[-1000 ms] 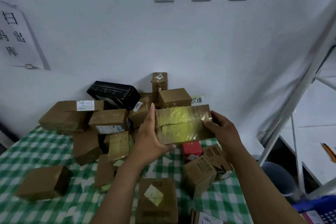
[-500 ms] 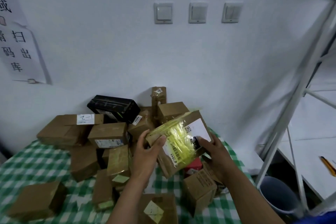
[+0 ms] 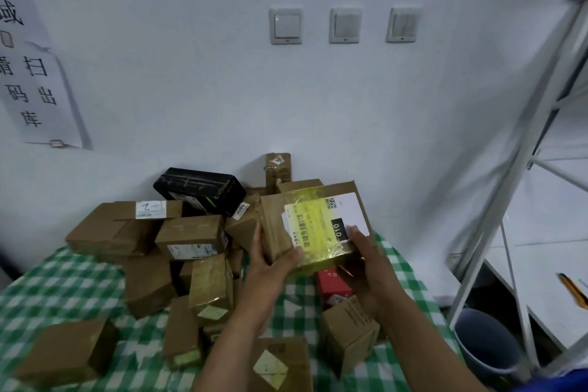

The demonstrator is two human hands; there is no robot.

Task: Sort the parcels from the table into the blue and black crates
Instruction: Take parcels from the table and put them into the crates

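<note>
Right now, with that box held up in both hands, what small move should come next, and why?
Probably hold it steady and read the label. The left hand and right hand grip the parcel clear of the pile, with its printed face turned toward the camera. That label likely decides which crate it goes to, and no crate is plainly in view.
</note>
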